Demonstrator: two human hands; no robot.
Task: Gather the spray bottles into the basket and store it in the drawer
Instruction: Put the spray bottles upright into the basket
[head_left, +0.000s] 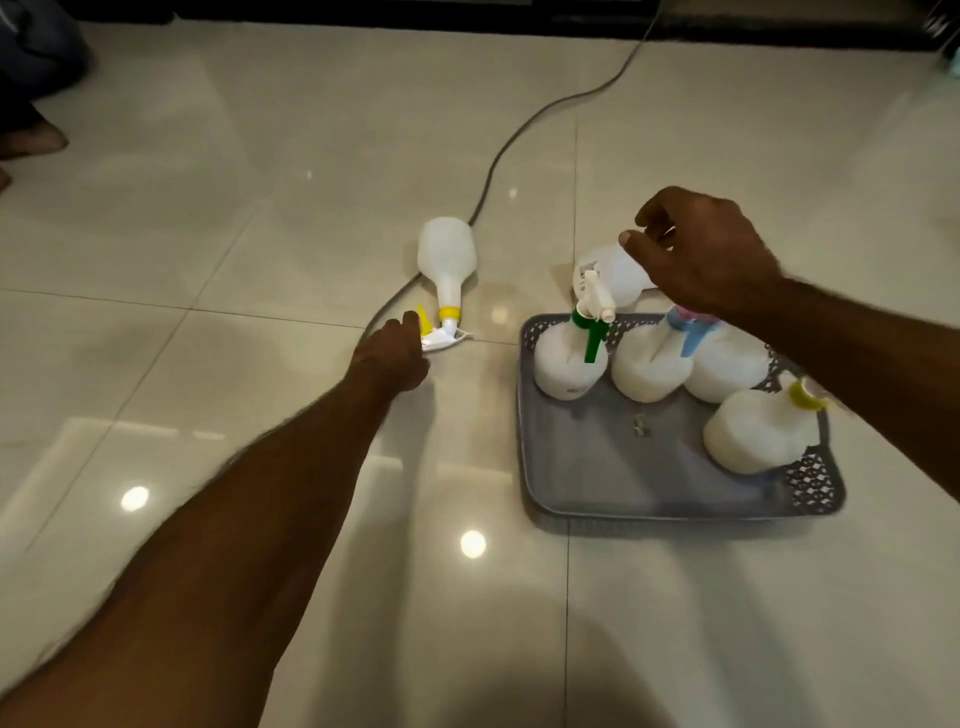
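Only the head view here, so everything's from there.

Biggest risk I'd guess is the left hand (390, 358): it's right at the spray head of the bottle lying on the floor (447, 262), fingers curled at the white trigger, but I can't tell if it actually has a grip or is just touching. Grab only that thin trigger and the body could swing or slip off. The bottle also lies across a grey cable (524, 127), so dragging it might snag.

The right hand (711, 254) hovers with curled fingers over another bottle (608, 273) just beyond the basket (623, 462); it looks empty, not quite closed on anything. Reaching over the rim, that arm could easily knock the green-trigger bottle (571, 364), since these are tall with small bases.

Four bottles already stand in the basket, including a blue-trigger one (652, 364) and a yellow-capped one (758, 431).

Materials: milky, smooth plastic bottles, round bodies narrowing to necks. Basket is shallow grey plastic with lattice sides. Floor is glossy tile (260, 208), slippery looking.
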